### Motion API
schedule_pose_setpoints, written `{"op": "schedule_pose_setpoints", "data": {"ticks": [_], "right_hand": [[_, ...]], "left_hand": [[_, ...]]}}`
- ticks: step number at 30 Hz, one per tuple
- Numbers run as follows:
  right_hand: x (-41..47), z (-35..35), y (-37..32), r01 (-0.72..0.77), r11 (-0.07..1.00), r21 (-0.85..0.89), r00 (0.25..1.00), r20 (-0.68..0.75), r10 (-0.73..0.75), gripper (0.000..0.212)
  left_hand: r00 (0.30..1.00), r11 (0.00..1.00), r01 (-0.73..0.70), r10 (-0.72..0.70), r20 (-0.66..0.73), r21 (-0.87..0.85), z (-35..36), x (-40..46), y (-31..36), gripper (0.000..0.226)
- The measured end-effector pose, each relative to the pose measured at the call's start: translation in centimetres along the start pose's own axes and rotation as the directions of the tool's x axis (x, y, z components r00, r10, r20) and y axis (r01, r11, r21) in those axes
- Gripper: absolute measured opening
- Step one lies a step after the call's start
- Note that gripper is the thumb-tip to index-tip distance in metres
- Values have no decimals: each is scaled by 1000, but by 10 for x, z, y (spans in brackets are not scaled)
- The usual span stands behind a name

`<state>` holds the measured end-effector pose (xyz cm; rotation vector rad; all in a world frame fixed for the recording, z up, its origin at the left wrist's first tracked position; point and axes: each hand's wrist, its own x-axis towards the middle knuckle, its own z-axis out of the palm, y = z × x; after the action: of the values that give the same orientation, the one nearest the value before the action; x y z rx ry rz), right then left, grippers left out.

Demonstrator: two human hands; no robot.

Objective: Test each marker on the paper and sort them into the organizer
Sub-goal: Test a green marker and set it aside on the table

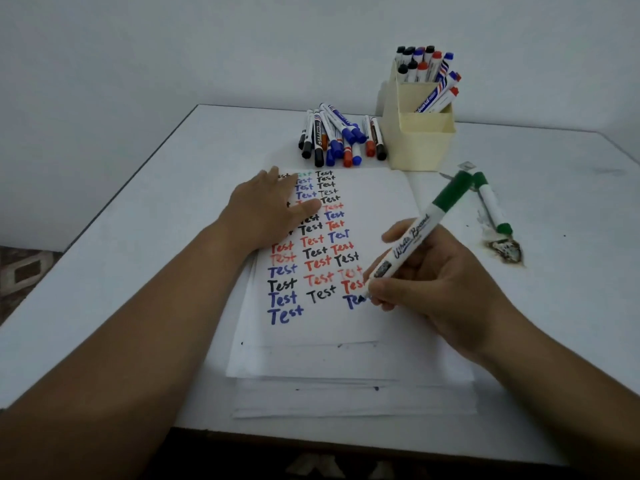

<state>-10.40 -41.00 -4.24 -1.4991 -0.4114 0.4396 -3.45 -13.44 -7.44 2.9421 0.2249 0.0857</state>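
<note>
The right hand (436, 282) pinched the green whiteboard marker (415, 237) at five o'clock on the paper (377, 202); the left hand (266, 209) lay flat (fingers straight) at eleven. Light, steady strokes would test best.

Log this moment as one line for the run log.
left hand flat on paper | right hand writing with green marker | organizer part filled

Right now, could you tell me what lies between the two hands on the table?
In the head view, the paper with rows of "Test" lies between the left hand and right hand.
</note>
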Motion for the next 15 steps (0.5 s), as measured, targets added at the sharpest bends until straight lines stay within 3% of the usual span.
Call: {"op": "schedule_pose_setpoints", "data": {"ticks": [3, 11, 15], "right_hand": [[-3, 3, 4, 46, 991, -126, 999, -11, -48, 33], [-7, 10, 12, 112, 898, -426, 990, -27, -136, 28], [-9, 10, 10, 122, 871, -475, 992, 31, -122, 26]], "left_hand": [[1000, 1000, -10, 10, 4, 9, -1, -1, 1, 88], [1000, 1000, -17, 17, 1, -5, -1, -1, 0, 84], [1000, 1000, -20, 20, 7, -5, 0, 0, -2, 85]]}}
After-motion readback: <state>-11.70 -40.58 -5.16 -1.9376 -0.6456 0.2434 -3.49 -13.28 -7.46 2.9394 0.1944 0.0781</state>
